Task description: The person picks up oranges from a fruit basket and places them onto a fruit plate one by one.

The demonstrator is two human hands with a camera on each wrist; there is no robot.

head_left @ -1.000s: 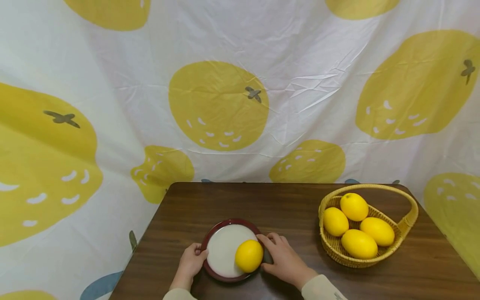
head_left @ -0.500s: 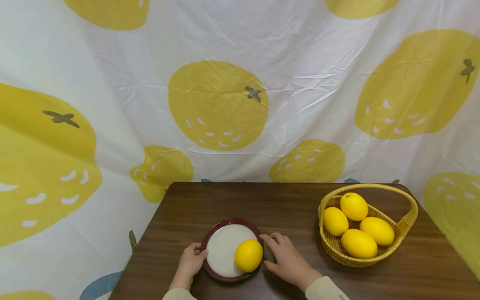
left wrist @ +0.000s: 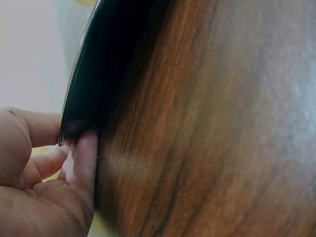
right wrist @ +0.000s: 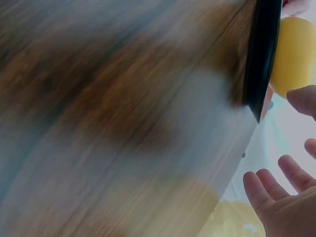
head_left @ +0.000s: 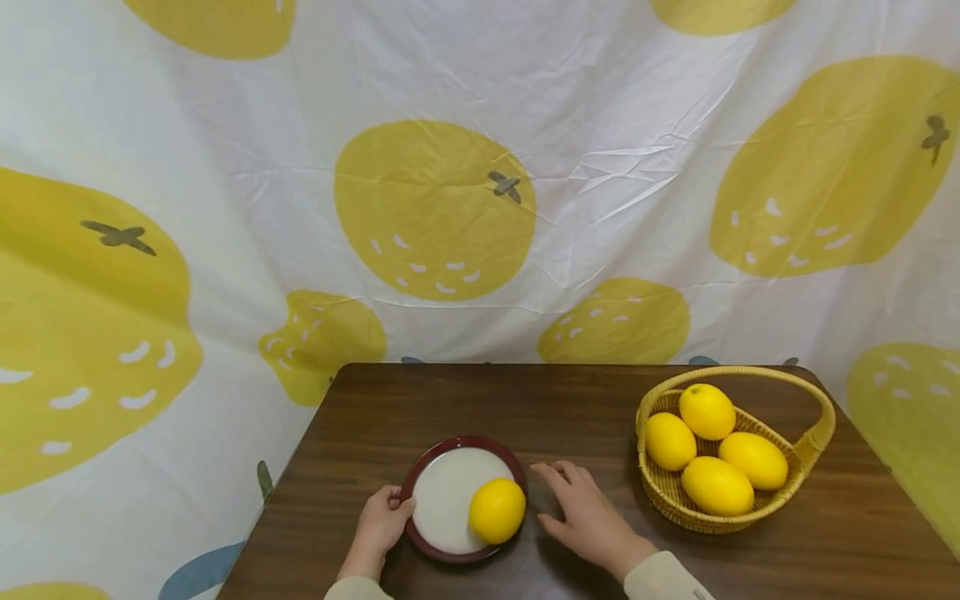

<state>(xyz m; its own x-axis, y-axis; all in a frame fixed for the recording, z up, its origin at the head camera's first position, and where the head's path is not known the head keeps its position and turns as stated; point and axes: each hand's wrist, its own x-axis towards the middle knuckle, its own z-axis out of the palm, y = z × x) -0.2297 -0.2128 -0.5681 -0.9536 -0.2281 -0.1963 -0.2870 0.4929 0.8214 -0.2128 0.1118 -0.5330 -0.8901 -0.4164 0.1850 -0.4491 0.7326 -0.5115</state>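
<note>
A round plate (head_left: 442,508) with a white centre and a dark red rim rests on the table. One lemon (head_left: 497,511) lies on the plate's right side. My left hand (head_left: 383,527) pinches the plate's left rim, thumb on top and fingers beneath; the left wrist view shows the dark underside (left wrist: 101,64) between them. Just right of the plate, apart from it, my right hand (head_left: 588,518) hovers with fingers loosely spread and holds nothing. In the right wrist view its fingers (right wrist: 295,173) are apart from the plate's edge (right wrist: 261,59) and the lemon.
A wicker basket (head_left: 701,523) with a tall arched handle stands at the right of the dark wooden table (head_left: 570,417). Several lemons (head_left: 717,487) lie in it. A white cloth with a lemon print (head_left: 435,208) hangs behind the table.
My right hand has let go of the plate's right rim and moved right, away from it. The left hand stays on the left rim; plate and lemon look unmoved.
</note>
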